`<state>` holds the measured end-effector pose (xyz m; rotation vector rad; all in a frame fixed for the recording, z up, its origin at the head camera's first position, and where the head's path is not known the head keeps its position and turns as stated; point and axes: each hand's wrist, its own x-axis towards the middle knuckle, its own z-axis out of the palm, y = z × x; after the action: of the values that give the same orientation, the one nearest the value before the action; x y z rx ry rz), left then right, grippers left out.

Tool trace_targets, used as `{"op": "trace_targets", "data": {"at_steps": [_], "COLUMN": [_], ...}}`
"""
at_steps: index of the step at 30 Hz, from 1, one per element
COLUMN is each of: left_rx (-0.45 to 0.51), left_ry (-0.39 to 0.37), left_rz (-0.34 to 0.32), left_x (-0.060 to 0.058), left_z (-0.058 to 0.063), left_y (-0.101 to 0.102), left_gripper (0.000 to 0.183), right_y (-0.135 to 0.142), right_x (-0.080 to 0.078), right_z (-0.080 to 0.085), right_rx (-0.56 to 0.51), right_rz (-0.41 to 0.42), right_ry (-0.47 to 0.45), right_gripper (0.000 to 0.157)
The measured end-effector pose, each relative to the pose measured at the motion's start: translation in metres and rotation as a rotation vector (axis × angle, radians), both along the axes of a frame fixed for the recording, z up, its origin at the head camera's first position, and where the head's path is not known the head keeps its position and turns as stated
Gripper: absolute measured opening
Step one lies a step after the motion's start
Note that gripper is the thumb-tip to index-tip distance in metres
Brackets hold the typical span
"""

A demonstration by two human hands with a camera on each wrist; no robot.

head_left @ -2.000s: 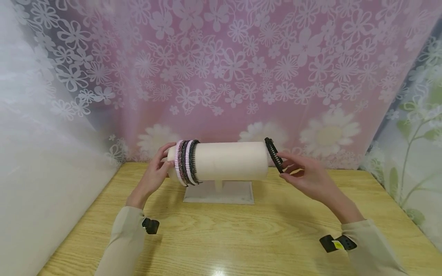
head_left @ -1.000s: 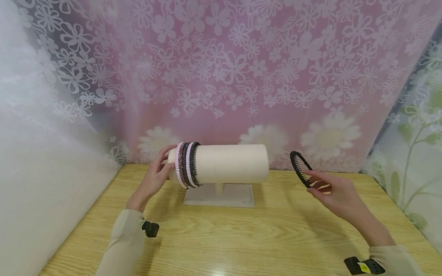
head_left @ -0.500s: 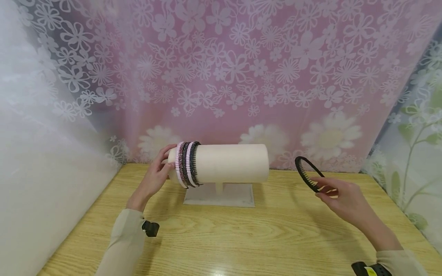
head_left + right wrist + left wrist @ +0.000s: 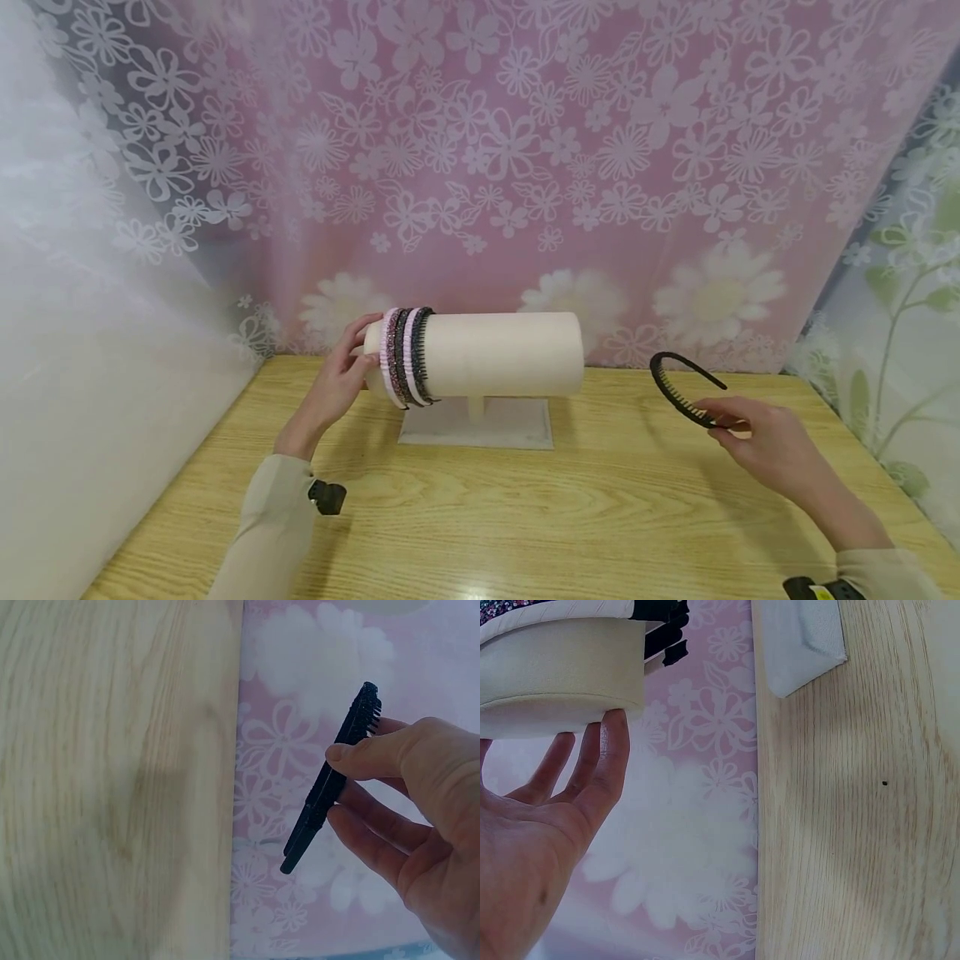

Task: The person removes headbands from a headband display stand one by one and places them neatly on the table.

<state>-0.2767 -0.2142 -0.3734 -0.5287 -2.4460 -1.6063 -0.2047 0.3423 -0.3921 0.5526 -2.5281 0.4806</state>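
Note:
A cream cylindrical headband stand (image 4: pixel 502 354) lies across the head view on a post and flat base. My left hand (image 4: pixel 333 387) grips its left end, fingertips on the end rim (image 4: pixel 615 705) in the left wrist view. Just right of those fingers, several headbands (image 4: pixel 405 358), pink, glittery and dark toothed, sit side by side around the cylinder. Over to the right, my right hand (image 4: pixel 772 446) pinches a black toothed headband (image 4: pixel 663 387) by one side, apart from the stand. The right wrist view shows thumb and fingers on that black headband (image 4: pixel 330 780) seen edge-on.
The stand's pale rectangular base (image 4: pixel 442 429) rests on a wood-grain table (image 4: pixel 480 517). Behind the table hangs a pink floral curtain (image 4: pixel 480 167). Whitish sheeting (image 4: pixel 97 333) borders the left side, and a leafy patterned curtain (image 4: pixel 892 333) the right.
My right hand has drawn the black headband away from the cylinder's right end, rightward and lower, and turned it so its curve shows more openly. The left hand keeps its place.

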Motion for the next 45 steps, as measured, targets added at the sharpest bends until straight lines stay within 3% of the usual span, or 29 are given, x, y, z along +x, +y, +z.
{"op": "trace_targets", "data": {"at_steps": [23,30,37,45], "left_rx": [-0.028,-0.025,-0.013,-0.001], "left_ry": [0.000,0.010,0.018,0.007], "left_rz": [0.012,0.007,0.008,0.007], "left_x": [0.003,0.001,0.000,0.001], "left_z": [0.001,0.000,0.000,-0.001], "left_y": [-0.001,-0.001,0.000,0.000], "left_gripper": [0.053,0.052,0.052,0.053], "right_y": [0.054,0.072,0.087,0.097], "right_x": [0.000,-0.001,-0.004,-0.007], "right_z": [-0.025,-0.031,-0.031,-0.031], "right_rx": [0.074,0.124,0.153,0.166], "right_rz": [-0.141,-0.141,-0.170,-0.161], "right_ry": [-0.117,-0.069,-0.168,-0.199], "right_gripper": [0.031,0.031,0.030,0.029]}}
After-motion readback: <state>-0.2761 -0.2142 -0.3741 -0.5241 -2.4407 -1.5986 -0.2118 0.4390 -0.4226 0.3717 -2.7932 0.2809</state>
